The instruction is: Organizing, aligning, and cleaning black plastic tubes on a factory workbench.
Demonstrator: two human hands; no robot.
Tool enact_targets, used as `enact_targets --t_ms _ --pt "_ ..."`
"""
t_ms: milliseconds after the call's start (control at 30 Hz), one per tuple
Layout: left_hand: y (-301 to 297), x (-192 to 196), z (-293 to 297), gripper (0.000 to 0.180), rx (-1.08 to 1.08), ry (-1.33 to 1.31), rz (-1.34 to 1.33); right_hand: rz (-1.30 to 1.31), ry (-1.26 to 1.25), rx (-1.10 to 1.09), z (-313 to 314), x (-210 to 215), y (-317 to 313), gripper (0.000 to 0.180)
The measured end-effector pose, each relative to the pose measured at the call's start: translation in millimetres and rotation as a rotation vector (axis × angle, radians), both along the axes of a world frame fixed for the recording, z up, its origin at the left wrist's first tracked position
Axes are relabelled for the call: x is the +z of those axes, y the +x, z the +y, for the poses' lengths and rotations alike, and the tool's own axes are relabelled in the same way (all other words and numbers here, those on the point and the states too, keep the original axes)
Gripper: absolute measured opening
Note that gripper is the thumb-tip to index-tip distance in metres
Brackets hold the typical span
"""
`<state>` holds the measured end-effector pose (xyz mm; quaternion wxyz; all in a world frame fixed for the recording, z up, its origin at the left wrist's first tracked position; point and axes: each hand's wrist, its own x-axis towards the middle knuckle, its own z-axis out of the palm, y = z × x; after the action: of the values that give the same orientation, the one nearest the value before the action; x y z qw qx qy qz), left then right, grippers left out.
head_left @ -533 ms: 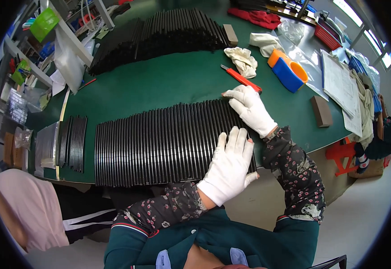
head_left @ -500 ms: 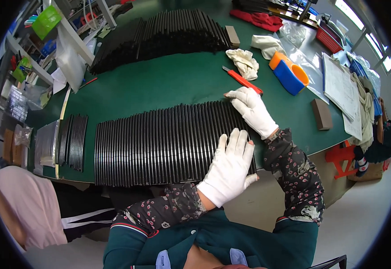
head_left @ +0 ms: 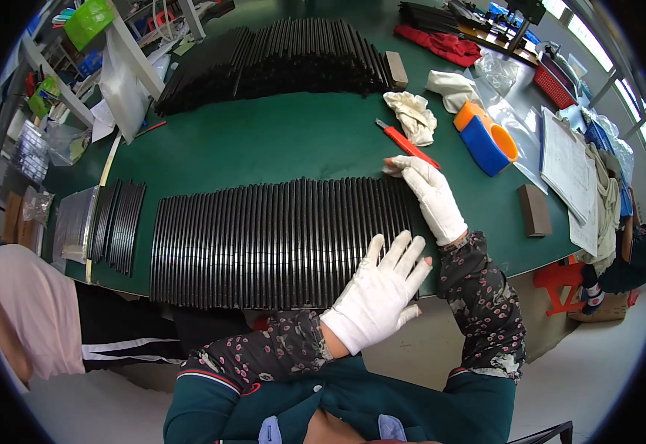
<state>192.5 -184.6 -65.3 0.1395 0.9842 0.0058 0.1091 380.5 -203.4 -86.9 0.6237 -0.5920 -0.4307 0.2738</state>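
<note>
Strip row: the long row of black strips lies side by side on the green table, in front of you at the near edge.
Left hand: your left hand, in a white glove, lies flat on the near right end of that row, fingers spread and straight, pinching nothing.
Right hand: your right hand, also gloved, rests along the right end of the row, fingers together and stretched toward its far right corner, nothing held.
Cutter: a red utility knife lies just beyond the row's far right corner, near your right fingertips.
Rags: crumpled pale cloths sit beyond the knife, farther from the row.
Tape holder: an orange and blue tool lies right of the row's far corner.
Second stack: another bank of black strips lies well beyond the row.
Small bundle: a few more strips lie just left of the row.
</note>
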Motion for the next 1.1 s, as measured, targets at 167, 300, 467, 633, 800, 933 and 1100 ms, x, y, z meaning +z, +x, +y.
enact_targets --t_ms 167,300,467,633,800,933,1100 --pt "-3 0 3 0.066 -0.033 0.006 0.048 -0.289 -0.02 0.405 -21 21 -1 0.033" --pt "-2 3 0 0.065 -0.043 0.02 0.064 -0.724 -0.109 -0.038 -17 18 4 0.023" --pt "-5 2 2 0.065 -0.034 0.031 0.057 -0.142 0.044 0.068 -16 10 -6 0.025" --pt "-5 -2 3 0.064 -0.043 -0.037 0.024 0.038 -0.033 0.08 -10 7 -2 0.031" --pt "-4 -3 5 0.061 -0.059 -0.063 0.012 -0.032 -0.087 0.127 -11 9 -2 0.038" --pt "-5 -3 6 0.062 -0.062 -0.071 -0.024 0.016 -0.03 0.141 -10 5 -1 0.035" --pt "-20 13 10 0.069 -0.099 -0.105 -0.045 0.046 -0.027 0.127 -10 7 -1 0.034"
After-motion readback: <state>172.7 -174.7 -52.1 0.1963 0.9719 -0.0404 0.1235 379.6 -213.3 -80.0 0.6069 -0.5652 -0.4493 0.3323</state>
